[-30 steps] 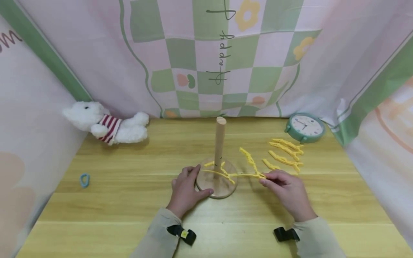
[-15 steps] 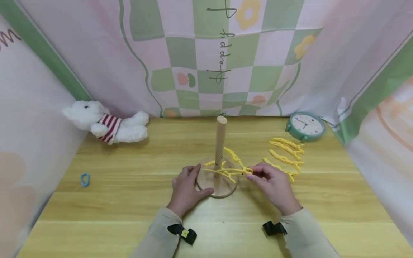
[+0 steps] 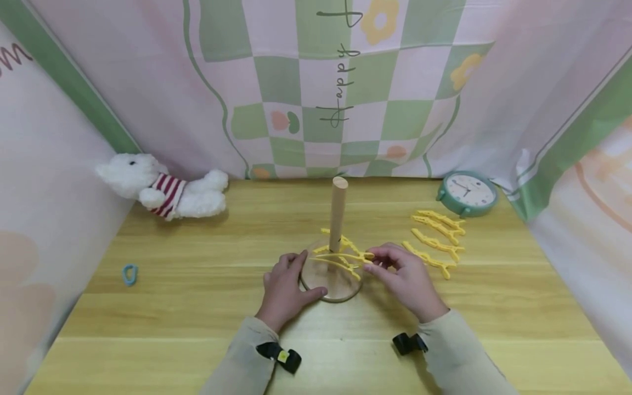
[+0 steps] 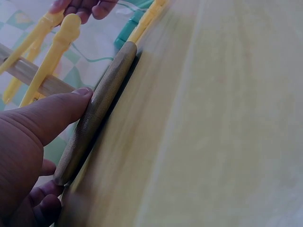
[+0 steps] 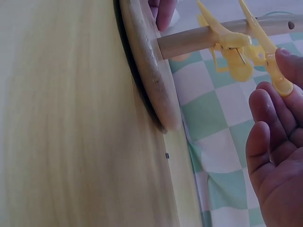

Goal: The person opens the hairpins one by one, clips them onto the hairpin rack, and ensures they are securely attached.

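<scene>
A wooden post (image 3: 338, 214) stands upright on a round wooden base (image 3: 332, 292). My left hand (image 3: 283, 291) holds the base at its left edge; in the left wrist view its thumb (image 4: 71, 106) presses the rim. With thumb and fingers, my right hand (image 3: 405, 280) pinches the tail end of a yellow alligator hair clip (image 3: 364, 256), whose two long arms reach either side of the post. A second yellow hair clip (image 5: 229, 40) sits around the post just below it, nearer the base, in the right wrist view.
Several more yellow hair clips (image 3: 436, 247) lie in a row to the right. A green alarm clock (image 3: 468, 193) is at the back right, a white plush toy (image 3: 165, 189) at the back left. A small blue ring-shaped piece (image 3: 130, 275) lies at the left, and a patterned curtain (image 3: 323, 82) hangs behind.
My right hand has moved left with the hair clip, bringing its spread arms from right of the post to around it. My left hand has stayed on the base.
</scene>
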The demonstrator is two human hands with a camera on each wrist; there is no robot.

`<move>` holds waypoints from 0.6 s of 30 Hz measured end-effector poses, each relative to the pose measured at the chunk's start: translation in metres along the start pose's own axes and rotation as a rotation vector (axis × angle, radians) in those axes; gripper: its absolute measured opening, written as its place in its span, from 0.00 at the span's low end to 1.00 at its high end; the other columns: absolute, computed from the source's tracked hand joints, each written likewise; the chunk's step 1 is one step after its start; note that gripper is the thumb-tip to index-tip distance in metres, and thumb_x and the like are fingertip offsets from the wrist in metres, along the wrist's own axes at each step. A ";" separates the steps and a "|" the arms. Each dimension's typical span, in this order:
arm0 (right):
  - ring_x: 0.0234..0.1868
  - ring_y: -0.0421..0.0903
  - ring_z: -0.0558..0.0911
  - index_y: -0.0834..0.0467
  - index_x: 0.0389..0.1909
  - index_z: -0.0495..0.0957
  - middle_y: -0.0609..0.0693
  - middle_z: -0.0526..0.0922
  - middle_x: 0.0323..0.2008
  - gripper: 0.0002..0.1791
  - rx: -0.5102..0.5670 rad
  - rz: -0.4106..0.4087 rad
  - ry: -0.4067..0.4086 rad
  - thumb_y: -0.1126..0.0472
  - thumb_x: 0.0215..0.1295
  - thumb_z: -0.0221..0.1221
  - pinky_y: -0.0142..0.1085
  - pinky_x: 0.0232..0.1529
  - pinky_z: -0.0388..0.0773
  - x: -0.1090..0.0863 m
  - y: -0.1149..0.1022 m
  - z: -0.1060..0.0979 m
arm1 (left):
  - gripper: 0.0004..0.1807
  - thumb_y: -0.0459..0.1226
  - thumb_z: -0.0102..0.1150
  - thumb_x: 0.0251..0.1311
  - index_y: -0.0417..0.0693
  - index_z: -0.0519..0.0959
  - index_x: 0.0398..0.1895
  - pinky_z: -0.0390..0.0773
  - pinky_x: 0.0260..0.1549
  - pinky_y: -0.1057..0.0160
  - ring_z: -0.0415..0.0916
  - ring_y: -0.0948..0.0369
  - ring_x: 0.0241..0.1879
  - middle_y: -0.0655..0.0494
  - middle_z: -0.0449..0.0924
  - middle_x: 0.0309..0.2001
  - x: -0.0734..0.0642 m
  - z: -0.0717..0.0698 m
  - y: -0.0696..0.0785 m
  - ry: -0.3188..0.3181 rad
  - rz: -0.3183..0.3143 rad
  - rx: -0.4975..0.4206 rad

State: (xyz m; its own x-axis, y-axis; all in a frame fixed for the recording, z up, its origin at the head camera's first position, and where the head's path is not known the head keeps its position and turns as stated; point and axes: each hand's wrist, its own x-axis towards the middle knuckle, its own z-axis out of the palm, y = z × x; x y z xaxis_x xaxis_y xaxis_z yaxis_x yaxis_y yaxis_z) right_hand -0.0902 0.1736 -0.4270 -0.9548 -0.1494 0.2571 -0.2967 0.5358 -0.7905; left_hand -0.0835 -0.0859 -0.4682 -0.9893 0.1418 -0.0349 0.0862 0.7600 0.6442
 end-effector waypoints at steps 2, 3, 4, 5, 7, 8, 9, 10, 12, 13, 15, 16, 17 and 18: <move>0.35 0.42 0.79 0.56 0.44 0.85 0.43 0.84 0.36 0.11 0.003 0.005 -0.017 0.61 0.60 0.71 0.34 0.35 0.78 0.002 -0.001 0.001 | 0.53 0.61 0.73 0.48 0.52 0.64 0.76 0.58 0.51 0.50 0.67 0.47 0.62 0.46 0.66 0.68 0.000 0.000 0.000 0.001 0.000 0.000; 0.35 0.42 0.79 0.56 0.44 0.85 0.44 0.84 0.36 0.12 0.004 0.008 -0.024 0.61 0.60 0.71 0.34 0.35 0.78 0.002 -0.002 0.001 | 0.53 0.62 0.73 0.48 0.52 0.64 0.76 0.58 0.51 0.50 0.67 0.47 0.62 0.46 0.65 0.68 0.000 -0.001 0.000 0.001 0.000 0.000; 0.35 0.42 0.79 0.57 0.44 0.85 0.44 0.84 0.36 0.12 0.004 0.011 -0.029 0.62 0.60 0.71 0.34 0.35 0.78 0.003 -0.003 0.001 | 0.53 0.62 0.73 0.48 0.52 0.64 0.76 0.58 0.51 0.50 0.67 0.47 0.62 0.46 0.65 0.68 0.000 -0.001 0.001 0.000 0.000 -0.001; 0.35 0.42 0.79 0.57 0.45 0.85 0.44 0.84 0.37 0.12 0.003 0.013 -0.033 0.62 0.60 0.71 0.34 0.35 0.78 0.003 -0.003 0.002 | 0.54 0.62 0.73 0.48 0.52 0.64 0.76 0.58 0.51 0.50 0.67 0.47 0.62 0.46 0.65 0.68 0.000 -0.001 0.001 0.000 0.000 0.000; 0.35 0.43 0.80 0.57 0.45 0.85 0.46 0.85 0.38 0.13 0.000 0.015 -0.041 0.62 0.60 0.71 0.33 0.36 0.78 0.004 -0.004 0.001 | 0.54 0.62 0.73 0.48 0.52 0.64 0.76 0.58 0.51 0.50 0.67 0.47 0.63 0.46 0.65 0.68 0.000 -0.001 0.001 -0.001 -0.002 0.001; 0.35 0.43 0.79 0.57 0.45 0.85 0.47 0.85 0.38 0.13 0.001 0.016 -0.044 0.62 0.60 0.71 0.33 0.36 0.78 0.004 -0.005 0.001 | 0.53 0.61 0.73 0.48 0.52 0.64 0.76 0.58 0.51 0.49 0.67 0.47 0.63 0.46 0.65 0.68 0.000 -0.001 0.001 0.000 -0.003 -0.002; 0.36 0.43 0.80 0.57 0.46 0.85 0.47 0.85 0.38 0.13 0.001 0.014 -0.049 0.62 0.60 0.71 0.33 0.36 0.78 0.005 -0.005 0.001 | 0.53 0.61 0.74 0.48 0.52 0.64 0.76 0.58 0.51 0.49 0.67 0.46 0.63 0.46 0.65 0.68 0.000 -0.001 0.001 0.000 -0.004 -0.004; 0.36 0.43 0.80 0.57 0.46 0.84 0.47 0.85 0.39 0.13 0.003 0.013 -0.055 0.62 0.60 0.71 0.34 0.36 0.78 0.005 -0.005 0.000 | 0.53 0.61 0.74 0.48 0.52 0.64 0.76 0.58 0.52 0.49 0.67 0.47 0.63 0.46 0.65 0.68 0.000 -0.001 0.001 0.000 -0.004 -0.005; 0.36 0.42 0.80 0.56 0.46 0.84 0.47 0.85 0.39 0.13 0.004 0.008 -0.069 0.61 0.60 0.71 0.34 0.37 0.78 0.006 -0.006 0.000 | 0.53 0.61 0.73 0.48 0.52 0.64 0.76 0.58 0.52 0.49 0.67 0.47 0.63 0.47 0.65 0.68 0.000 -0.001 0.001 0.001 -0.003 -0.007; 0.37 0.42 0.80 0.56 0.46 0.84 0.46 0.85 0.39 0.13 0.007 0.006 -0.078 0.61 0.61 0.71 0.34 0.37 0.78 0.006 -0.007 0.000 | 0.53 0.61 0.73 0.49 0.52 0.64 0.76 0.58 0.52 0.48 0.67 0.47 0.62 0.47 0.65 0.68 -0.001 0.000 0.001 0.002 -0.002 -0.007; 0.37 0.42 0.80 0.56 0.46 0.84 0.45 0.85 0.39 0.13 0.014 0.003 -0.089 0.60 0.61 0.71 0.34 0.38 0.78 0.007 -0.008 0.000 | 0.53 0.61 0.73 0.49 0.52 0.64 0.76 0.58 0.53 0.48 0.67 0.47 0.62 0.47 0.65 0.67 -0.001 0.000 0.001 0.004 0.003 -0.010; 0.37 0.42 0.80 0.56 0.46 0.84 0.44 0.85 0.39 0.13 0.017 0.001 -0.094 0.60 0.61 0.71 0.35 0.39 0.78 0.007 -0.008 0.001 | 0.53 0.61 0.73 0.49 0.51 0.64 0.76 0.58 0.53 0.48 0.68 0.47 0.62 0.47 0.65 0.67 -0.001 0.000 0.001 0.005 0.007 -0.009; 0.38 0.42 0.80 0.56 0.46 0.85 0.44 0.84 0.38 0.13 0.018 -0.002 -0.097 0.60 0.61 0.71 0.35 0.39 0.78 0.008 -0.008 0.001 | 0.53 0.61 0.73 0.49 0.51 0.64 0.76 0.58 0.53 0.48 0.68 0.47 0.62 0.47 0.66 0.67 -0.001 0.000 0.000 0.007 0.010 -0.010; 0.37 0.42 0.80 0.56 0.46 0.85 0.43 0.84 0.38 0.13 0.020 -0.005 -0.099 0.60 0.61 0.71 0.36 0.39 0.78 0.008 -0.009 0.001 | 0.53 0.61 0.73 0.49 0.51 0.64 0.76 0.58 0.53 0.47 0.68 0.46 0.62 0.46 0.66 0.67 -0.001 0.001 0.000 0.009 0.014 -0.010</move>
State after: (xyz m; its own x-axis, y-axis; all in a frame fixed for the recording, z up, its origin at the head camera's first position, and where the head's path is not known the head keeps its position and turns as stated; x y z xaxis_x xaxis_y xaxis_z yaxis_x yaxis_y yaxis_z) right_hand -0.0956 0.1666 -0.4182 -0.9502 -0.2338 0.2059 -0.3010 0.5182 -0.8006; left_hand -0.0829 -0.0853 -0.4686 -0.9890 0.1464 -0.0192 0.0985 0.7513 0.6525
